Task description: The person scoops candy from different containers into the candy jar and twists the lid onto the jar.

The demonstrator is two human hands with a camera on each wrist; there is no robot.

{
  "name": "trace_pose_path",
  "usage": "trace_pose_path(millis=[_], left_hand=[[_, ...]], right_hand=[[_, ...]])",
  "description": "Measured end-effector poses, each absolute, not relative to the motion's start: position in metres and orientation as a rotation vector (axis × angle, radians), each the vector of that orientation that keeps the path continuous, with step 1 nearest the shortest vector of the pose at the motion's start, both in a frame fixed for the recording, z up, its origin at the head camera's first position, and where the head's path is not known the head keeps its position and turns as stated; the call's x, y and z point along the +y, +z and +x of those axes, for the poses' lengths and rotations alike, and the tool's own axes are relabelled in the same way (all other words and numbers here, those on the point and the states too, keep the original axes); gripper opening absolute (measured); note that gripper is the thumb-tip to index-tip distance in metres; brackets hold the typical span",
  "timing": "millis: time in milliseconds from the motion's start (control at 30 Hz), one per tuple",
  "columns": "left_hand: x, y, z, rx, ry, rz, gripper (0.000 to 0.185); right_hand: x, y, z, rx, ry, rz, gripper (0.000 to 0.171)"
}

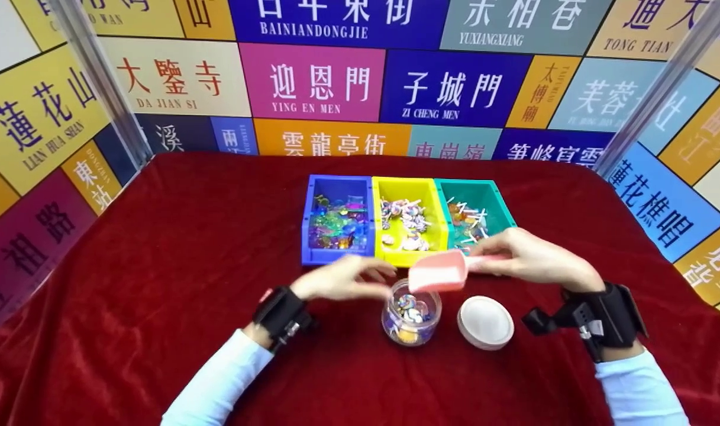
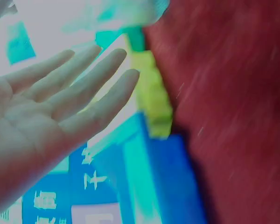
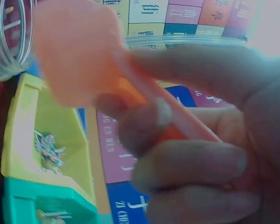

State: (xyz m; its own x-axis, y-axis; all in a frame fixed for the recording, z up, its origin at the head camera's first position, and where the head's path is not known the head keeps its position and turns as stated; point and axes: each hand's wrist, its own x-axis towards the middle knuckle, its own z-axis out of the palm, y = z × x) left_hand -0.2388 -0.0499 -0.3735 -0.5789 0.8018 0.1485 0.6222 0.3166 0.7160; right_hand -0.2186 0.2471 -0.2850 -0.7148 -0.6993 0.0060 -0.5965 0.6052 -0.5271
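My right hand (image 1: 528,257) grips the handle of a pink scoop (image 1: 436,273), fingers curled round it in the right wrist view. The scoop's blade overlaps the back rim of a clear round jar (image 1: 390,324) in the head view. Several small swirl-patterned pieces (image 1: 414,312) and something yellow lie inside the jar. At the jar's left, my left hand (image 1: 341,278) is held with its fingers extended and holds nothing. The left wrist view shows those fingers (image 2: 91,95) nearly straight. A round white lid (image 1: 486,321) lies on the cloth to the right of the jar.
Behind the jar stand three joined bins: blue (image 1: 338,257) with translucent colourful pieces, yellow (image 1: 402,259) with small swirled lollipops, green (image 1: 504,216) with white-stick pieces. Dark red cloth (image 1: 218,236) covers the table. Clear posts and a sign-covered wall (image 1: 318,83) stand behind.
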Motion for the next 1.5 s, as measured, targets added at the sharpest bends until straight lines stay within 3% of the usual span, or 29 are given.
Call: trace_pose_path(millis=[167,367,700,1067,1300,1500], left_hand=[[-0.069,-0.364,-0.253,2.653,1.304,1.229,0.026],[-0.089,-0.364,-0.264,2.965,1.603,0.872,0.019],[-0.108,-0.379,-0.274,3.200,1.459,0.307,0.037],[-0.107,-0.383,-0.281,3.143,1.249,0.262,0.034],[-0.107,-0.384,-0.281,3.134,1.219,0.232,0.036],[-0.107,-0.385,-0.280,3.168,1.200,0.261,0.034]], right_hand=[[0.232,-0.292,-0.228,2.708,-0.866,-1.050,0.016],[0.198,-0.291,-0.240,2.826,-0.815,-1.001,0.024],[0.137,-0.295,-0.260,2.803,-0.740,-0.897,0.028],[0.098,-0.299,-0.277,2.912,-0.459,-0.859,0.024],[0.076,-0.296,-0.275,3.070,-0.226,-0.944,0.006],[0.060,-0.303,-0.274,3.155,0.002,-1.161,0.024]])
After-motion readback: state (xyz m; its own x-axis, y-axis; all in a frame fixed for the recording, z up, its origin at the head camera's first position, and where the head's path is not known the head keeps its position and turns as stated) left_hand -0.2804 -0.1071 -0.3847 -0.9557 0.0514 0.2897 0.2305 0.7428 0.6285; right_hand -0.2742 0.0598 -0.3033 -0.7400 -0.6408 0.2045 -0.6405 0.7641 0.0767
